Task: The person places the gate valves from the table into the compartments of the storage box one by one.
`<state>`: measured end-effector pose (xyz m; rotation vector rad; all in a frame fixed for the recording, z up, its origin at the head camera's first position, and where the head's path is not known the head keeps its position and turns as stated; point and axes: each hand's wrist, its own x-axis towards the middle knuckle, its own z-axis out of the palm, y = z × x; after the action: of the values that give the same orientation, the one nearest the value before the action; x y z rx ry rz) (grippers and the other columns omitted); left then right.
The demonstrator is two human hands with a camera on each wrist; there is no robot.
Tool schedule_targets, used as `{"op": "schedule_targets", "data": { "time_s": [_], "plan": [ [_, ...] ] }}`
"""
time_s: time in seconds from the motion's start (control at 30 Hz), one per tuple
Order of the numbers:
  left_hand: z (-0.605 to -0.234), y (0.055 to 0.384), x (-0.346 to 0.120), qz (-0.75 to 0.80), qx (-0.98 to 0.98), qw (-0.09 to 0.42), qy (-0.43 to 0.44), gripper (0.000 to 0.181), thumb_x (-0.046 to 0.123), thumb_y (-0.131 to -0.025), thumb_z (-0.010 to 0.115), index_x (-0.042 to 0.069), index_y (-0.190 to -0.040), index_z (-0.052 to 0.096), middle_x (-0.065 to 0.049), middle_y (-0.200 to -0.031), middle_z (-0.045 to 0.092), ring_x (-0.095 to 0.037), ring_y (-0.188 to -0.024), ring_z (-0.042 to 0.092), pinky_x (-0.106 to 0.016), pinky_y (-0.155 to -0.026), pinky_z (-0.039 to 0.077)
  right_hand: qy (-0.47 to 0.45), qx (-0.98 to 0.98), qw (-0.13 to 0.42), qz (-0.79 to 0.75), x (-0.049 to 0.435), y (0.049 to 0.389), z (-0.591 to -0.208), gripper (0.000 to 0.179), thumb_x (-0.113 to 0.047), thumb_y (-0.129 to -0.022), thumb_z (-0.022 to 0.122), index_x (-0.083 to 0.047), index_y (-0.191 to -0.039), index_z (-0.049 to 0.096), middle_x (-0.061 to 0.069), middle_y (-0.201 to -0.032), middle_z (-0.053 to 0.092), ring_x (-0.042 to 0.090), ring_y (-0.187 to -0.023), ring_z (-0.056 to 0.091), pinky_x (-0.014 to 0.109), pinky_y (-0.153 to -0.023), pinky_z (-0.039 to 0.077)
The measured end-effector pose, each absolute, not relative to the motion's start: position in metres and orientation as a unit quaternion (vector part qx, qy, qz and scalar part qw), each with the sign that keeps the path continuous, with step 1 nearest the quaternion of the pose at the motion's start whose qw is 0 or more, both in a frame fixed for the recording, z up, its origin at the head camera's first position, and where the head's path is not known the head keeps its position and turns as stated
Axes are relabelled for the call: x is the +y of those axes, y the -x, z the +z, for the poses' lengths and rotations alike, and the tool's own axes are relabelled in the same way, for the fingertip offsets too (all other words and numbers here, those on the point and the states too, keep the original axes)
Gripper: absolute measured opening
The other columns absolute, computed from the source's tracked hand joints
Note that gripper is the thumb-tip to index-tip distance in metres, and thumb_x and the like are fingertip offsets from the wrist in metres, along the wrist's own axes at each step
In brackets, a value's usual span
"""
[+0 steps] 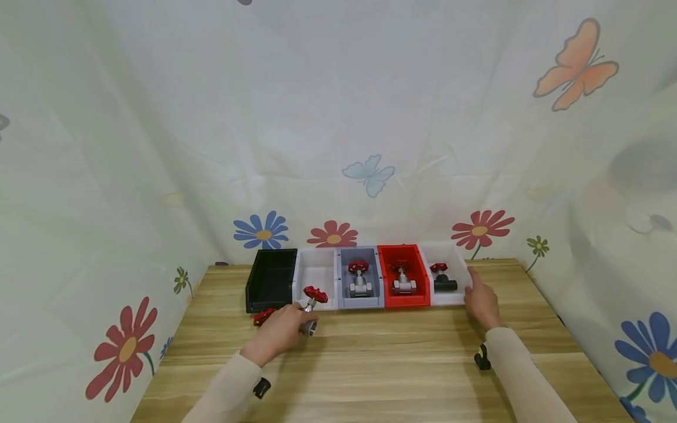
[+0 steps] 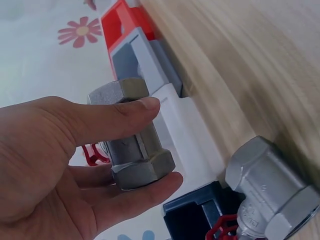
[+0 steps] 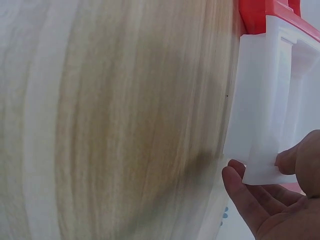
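My left hand (image 1: 280, 333) grips a metal gate valve (image 2: 137, 155) by its body, thumb on one side and fingers on the other. The valve's red handwheel shows above the front of the left white bin (image 1: 317, 264). Another metal valve (image 2: 275, 192) with a red handwheel lies on the table in front of the black bin (image 1: 271, 252), partly hidden by my left hand in the head view. At the far right, my right hand (image 1: 482, 301) pinches the side wall of the right white bin (image 3: 262, 110), which holds a dark valve (image 1: 445, 283) with a red handwheel.
Five-bin row detail: a grey bin (image 1: 381, 282) and a red bin (image 1: 425, 288) stand side by side between the white ones, each holding a metal valve with a red handwheel. A flower-printed curtain (image 1: 338, 117) hangs right behind the wooden table (image 1: 381, 364).
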<state>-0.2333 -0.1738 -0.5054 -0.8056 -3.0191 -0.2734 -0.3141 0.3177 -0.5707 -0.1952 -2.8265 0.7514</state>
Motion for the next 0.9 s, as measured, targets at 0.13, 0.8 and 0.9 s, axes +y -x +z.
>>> {"op": "schedule_targets", "data": {
  "time_s": [0.13, 0.8, 0.9],
  "plan": [
    [-0.502, 0.237, -0.173, -0.101, -0.964, 0.012, 0.247, 0.041, 0.002, -0.077, 0.074, 0.025, -0.112, 0.074, -0.003, -0.095, 0.068, -0.017, -0.082, 0.058, -0.036, -0.076, 0.053, 0.071, -0.959, 0.094, 0.257, 0.318, 0.315, -0.57, 0.054, -0.007, -0.099, 0.046, -0.002, -0.15, 0.03, 0.039, -0.128, 0.054, 0.053, -0.106, 0.059, 0.063, -0.087, 0.048],
    [-0.491, 0.253, -0.164, -0.088, -0.98, 0.026, 0.175, 0.043, 0.011, -0.079, 0.08, 0.026, -0.119, 0.072, -0.011, -0.102, 0.064, -0.024, -0.088, 0.057, -0.042, -0.08, 0.056, 0.08, -0.96, 0.084, 0.256, 0.318, 0.317, -0.573, 0.055, -0.008, -0.1, 0.045, -0.003, -0.152, 0.028, 0.04, -0.126, 0.055, 0.052, -0.105, 0.06, 0.062, -0.09, 0.047],
    [-0.492, 0.256, -0.162, -0.085, -0.981, 0.033, 0.17, 0.044, 0.012, -0.079, 0.081, 0.026, -0.12, 0.071, -0.012, -0.102, 0.064, -0.025, -0.09, 0.058, -0.043, -0.081, 0.056, 0.083, -0.959, 0.082, 0.256, 0.318, 0.317, -0.573, 0.055, -0.008, -0.1, 0.045, -0.003, -0.152, 0.028, 0.039, -0.127, 0.054, 0.051, -0.106, 0.059, 0.062, -0.09, 0.047]
  ]
}}
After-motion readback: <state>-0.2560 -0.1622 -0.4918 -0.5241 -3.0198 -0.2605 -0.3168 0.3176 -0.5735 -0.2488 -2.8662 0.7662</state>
